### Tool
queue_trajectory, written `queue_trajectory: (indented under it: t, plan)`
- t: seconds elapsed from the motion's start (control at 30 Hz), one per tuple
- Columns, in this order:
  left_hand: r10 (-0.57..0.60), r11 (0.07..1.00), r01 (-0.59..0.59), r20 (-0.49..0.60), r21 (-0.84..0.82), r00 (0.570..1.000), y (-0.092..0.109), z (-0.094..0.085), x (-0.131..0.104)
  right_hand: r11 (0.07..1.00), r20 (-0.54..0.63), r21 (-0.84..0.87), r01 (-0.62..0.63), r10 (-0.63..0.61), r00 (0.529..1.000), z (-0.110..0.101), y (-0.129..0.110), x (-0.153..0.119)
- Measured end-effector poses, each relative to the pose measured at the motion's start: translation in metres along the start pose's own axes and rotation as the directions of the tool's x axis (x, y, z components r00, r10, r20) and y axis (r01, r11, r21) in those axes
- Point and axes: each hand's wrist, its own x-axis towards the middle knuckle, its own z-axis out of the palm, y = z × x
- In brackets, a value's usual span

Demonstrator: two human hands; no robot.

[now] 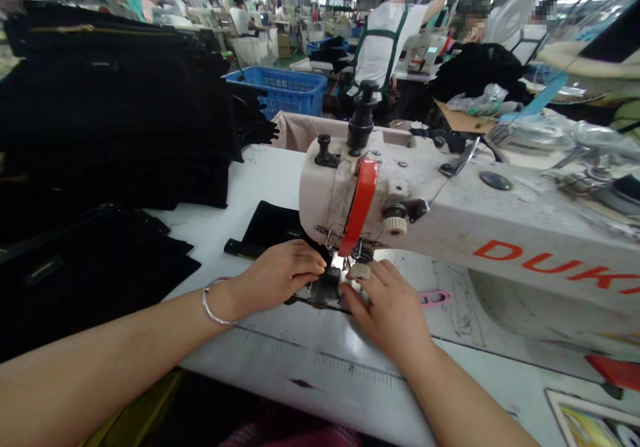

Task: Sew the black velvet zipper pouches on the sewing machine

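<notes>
A white sewing machine [425,200] with a red lever cover stands over the table. Left of its needle lies a black fabric piece [275,224] with a dark band along its near edge. My left hand [285,270], with a bangle at the wrist, has its fingers together on this fabric, close to the presser foot [347,264]. On the needle's right side, my right hand [387,304] has bent fingers and the thumb close to the plate. A small beige piece [360,272] shows at its fingertips; what they pinch is hidden.
Tall stacks of black garments [110,114] fill the left side. Behind the machine are a blue basket [295,90] and a person [383,40] in a white top. A pink tool [434,298] lies under the machine arm. Ruler marks [320,360] run along the front edge.
</notes>
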Motion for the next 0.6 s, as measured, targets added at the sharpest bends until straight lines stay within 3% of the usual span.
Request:
queue_trajectory:
  t: [0.1, 0.2, 0.6]
  plan:
    - [-0.017, 1.0, 0.017, -0.042, 0.009, 0.999, 0.008, 0.005, -0.001, 0.987, -0.003, 0.139, 0.085, -0.085, 0.996, 0.004, -0.002, 0.0]
    - [-0.02, 1.0, 0.02, -0.044, 0.005, 0.999, 0.008, 0.006, 0.0, 0.981, -0.007, 0.175, 0.088, -0.088, 0.996, 0.007, -0.002, -0.001]
    - [-0.076, 0.997, 0.078, -0.057, 0.02, 0.995, -0.004, 0.007, 0.017, 0.997, 0.07, 0.075, 0.019, -0.025, 0.997, 0.007, -0.001, 0.003]
